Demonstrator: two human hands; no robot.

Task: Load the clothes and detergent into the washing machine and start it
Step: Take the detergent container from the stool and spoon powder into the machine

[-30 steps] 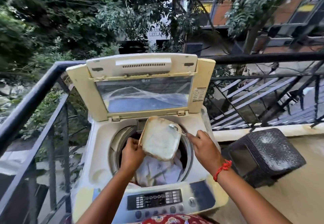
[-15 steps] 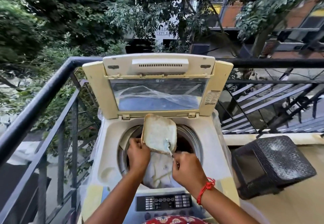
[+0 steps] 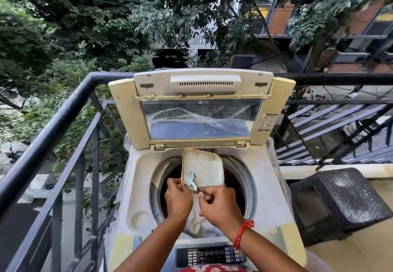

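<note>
A yellowed top-loading washing machine (image 3: 136, 188) stands with its lid (image 3: 200, 110) raised. Pale clothes (image 3: 200, 222) lie in the drum below my hands. My left hand (image 3: 177, 199) grips the lower edge of a cream detergent container (image 3: 207, 168), tilted up over the drum opening. My right hand (image 3: 221, 208) holds a metal spoon (image 3: 191, 179), its bowl carrying bluish-white powder against the container's lower left corner. The dark control panel (image 3: 210, 254) sits at the machine's near edge.
A black metal railing (image 3: 63, 120) runs along the left and behind the machine. A dark woven stool (image 3: 344, 199) stands on the balcony floor to the right. Trees and buildings lie beyond the railing.
My right hand moved left from the container's right side to its lower left, bringing the spoon across. The container tilted more upright. My view shifted left and closer.
</note>
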